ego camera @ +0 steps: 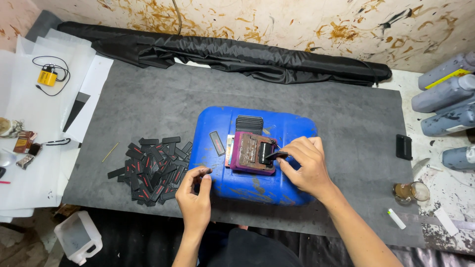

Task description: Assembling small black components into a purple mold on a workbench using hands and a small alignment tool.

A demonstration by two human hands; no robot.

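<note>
A blue plastic canister (232,185) lies flat on the grey mat. On top of it sits a purple, ink-stained printing block (249,153). My right hand (304,165) pinches a small black tab at the block's right edge. My left hand (195,195) rests on the canister's front left corner, fingertips holding another small black tab (204,171). One black tab (217,143) lies alone on the canister to the left of the block, and a short stack of black tabs (249,122) stands behind it.
A heap of black tabs (152,169) lies on the grey mat (356,128) at left. A rolled black cloth (232,54) runs along the back. Grey bottles (445,99) stand at right, with a small glass jar (409,191). White paper sheets (29,123) and a yellow device (47,76) are at far left.
</note>
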